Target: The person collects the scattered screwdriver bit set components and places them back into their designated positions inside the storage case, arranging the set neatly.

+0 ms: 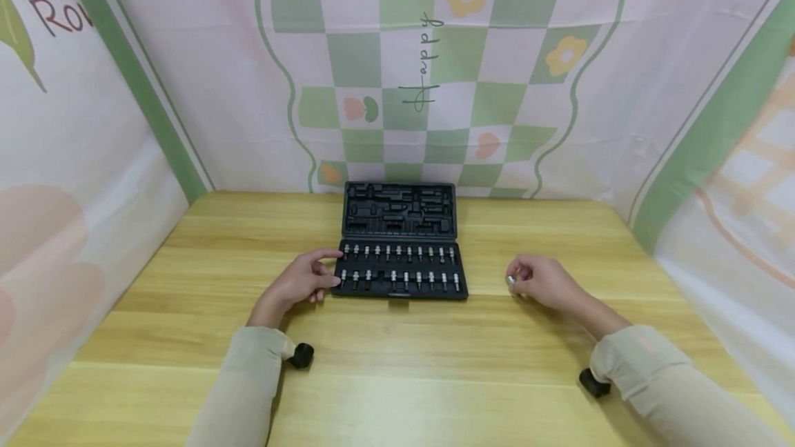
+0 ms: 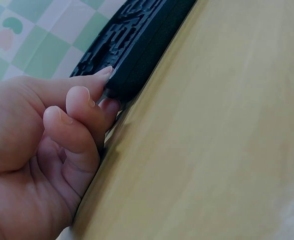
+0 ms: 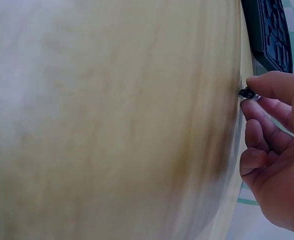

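Observation:
An open black bit socket case (image 1: 428,294) lies on the table with its lid (image 1: 400,233) tilted back. Two rows of silver bit sockets (image 1: 419,280) sit in its base, and a dark gap shows in the front row. My left hand (image 1: 297,279) holds the case's left front corner, thumb on the rim; the left wrist view shows other fingers curled beside and below that corner (image 2: 132,82). To the right of the case, my right hand (image 1: 546,283) pinches a small silver bit socket (image 1: 511,279) just above the table. Its dark end (image 3: 245,93) points away from the fingers.
The wooden table (image 1: 397,371) reaches back to a printed cloth (image 1: 410,54) close behind the lid. More cloth hangs at the left and right sides. A small black wrist camera sits on each sleeve cuff (image 1: 263,345).

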{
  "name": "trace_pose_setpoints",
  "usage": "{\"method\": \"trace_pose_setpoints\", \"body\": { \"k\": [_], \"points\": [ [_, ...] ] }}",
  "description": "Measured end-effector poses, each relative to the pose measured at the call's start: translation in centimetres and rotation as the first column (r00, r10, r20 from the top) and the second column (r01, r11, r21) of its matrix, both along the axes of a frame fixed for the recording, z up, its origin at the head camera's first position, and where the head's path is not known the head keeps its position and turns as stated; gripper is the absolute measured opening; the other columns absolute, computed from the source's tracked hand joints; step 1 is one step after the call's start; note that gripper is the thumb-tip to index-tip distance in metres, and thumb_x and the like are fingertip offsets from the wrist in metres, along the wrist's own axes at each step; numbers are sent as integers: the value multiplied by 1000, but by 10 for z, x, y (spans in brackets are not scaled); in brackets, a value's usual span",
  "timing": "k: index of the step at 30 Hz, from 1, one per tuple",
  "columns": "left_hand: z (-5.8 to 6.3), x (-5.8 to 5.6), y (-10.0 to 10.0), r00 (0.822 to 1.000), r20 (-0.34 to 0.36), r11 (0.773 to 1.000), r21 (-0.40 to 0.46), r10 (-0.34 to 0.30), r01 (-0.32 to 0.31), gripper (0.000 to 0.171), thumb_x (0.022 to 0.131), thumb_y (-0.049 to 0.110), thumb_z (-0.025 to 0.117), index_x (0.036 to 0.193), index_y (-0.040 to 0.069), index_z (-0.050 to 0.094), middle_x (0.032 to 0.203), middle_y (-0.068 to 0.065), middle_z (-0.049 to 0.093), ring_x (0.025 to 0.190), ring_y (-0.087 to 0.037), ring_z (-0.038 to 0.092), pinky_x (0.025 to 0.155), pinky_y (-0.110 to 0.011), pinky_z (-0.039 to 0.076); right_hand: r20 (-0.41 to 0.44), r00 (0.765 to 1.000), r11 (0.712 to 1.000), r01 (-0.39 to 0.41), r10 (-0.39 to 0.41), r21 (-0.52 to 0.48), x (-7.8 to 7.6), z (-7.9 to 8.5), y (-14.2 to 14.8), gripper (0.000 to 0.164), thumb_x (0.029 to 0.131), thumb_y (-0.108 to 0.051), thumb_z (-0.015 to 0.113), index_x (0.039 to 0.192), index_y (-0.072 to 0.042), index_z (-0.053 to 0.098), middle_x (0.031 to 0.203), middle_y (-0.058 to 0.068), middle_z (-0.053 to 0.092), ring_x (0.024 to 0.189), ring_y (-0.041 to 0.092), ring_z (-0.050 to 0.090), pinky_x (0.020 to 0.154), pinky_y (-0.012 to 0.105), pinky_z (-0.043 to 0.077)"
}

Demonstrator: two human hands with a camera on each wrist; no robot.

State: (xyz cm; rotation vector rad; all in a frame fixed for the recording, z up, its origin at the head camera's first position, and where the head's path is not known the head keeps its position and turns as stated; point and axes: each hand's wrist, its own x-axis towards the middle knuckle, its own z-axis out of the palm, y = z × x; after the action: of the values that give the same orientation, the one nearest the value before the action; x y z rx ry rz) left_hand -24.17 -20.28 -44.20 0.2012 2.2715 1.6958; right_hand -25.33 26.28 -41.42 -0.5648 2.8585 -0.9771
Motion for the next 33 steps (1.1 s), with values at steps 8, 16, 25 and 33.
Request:
{"method": "trace_pose_setpoints", "body": {
  "k": [8,16,25,33],
  "points": [
    [1,0,1,1000,1,1000,-1,-3,3,57,92,2,65,145,11,45,89,-16,64,50,-17,53,46,-28,47,-24,999,999,41,-41,6,-8,-2,-2,10,83,0,67,92,-6,67,80,2,64,74,18,58,63,31,49],
    [0,0,0,1000,-2,1000,4,-5,5,57,92,1,65,145,10,45,89,-15,63,50,-16,53,46,-28,47,-36,996,996,87,-87,9,-16,-1,-6,10,86,-6,71,95,-5,68,83,4,66,78,20,61,69,35,50],
    [4,4,2,1000,-12,1000,5,-4,4,57,92,0,63,145,9,44,87,-16,63,49,-15,52,45,-27,46,-62,991,993,118,-116,18,-25,-1,-13,12,89,-11,70,99,-5,67,88,5,67,85,24,63,74,41,52],
    [6,5,2,1000,-12,1000,16,-10,10,57,93,-1,63,146,8,43,87,-15,63,49,-15,52,45,-27,46,-76,987,990,138,-139,-19,-30,2,-27,12,89,-11,71,99,-4,67,89,7,67,86,25,63,75,42,52]
  ]
}}
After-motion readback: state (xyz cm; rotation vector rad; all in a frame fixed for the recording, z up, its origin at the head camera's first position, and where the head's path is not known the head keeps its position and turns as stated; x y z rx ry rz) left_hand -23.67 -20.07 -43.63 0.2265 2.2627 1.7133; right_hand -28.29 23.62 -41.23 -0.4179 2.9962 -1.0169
